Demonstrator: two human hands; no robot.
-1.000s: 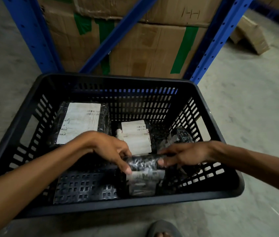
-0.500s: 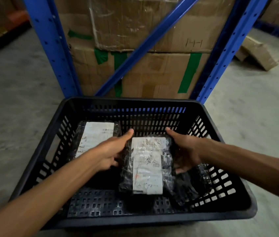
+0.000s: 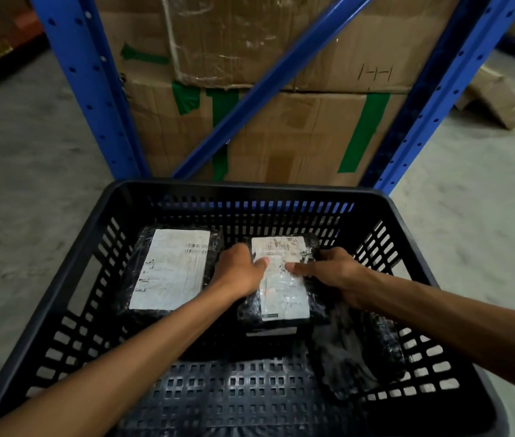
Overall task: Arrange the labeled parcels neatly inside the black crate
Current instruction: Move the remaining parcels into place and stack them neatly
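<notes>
A black slotted crate (image 3: 70, 298) stands on the floor in front of me. A black-wrapped parcel with a white label (image 3: 171, 272) lies flat at its back left. Beside it, a second labeled parcel (image 3: 284, 298) lies on top of another parcel whose white edge shows beneath. My left hand (image 3: 240, 272) grips this top parcel's left side, thumb on the label. My right hand (image 3: 332, 275) holds its right side, thumb on the label too. A crumpled black parcel (image 3: 351, 364) without a visible label leans against the right wall.
A blue steel rack (image 3: 92, 99) with a diagonal brace rises just behind the crate, holding large cardboard boxes (image 3: 297, 130) taped green. A smaller cardboard box (image 3: 499, 99) lies on the concrete floor at the right. The crate's front floor (image 3: 234, 392) is bare.
Both hands lifted a labeled parcel from the crate's front, turned it label up, and carried it back onto the middle parcel. My view has tilted upward.
</notes>
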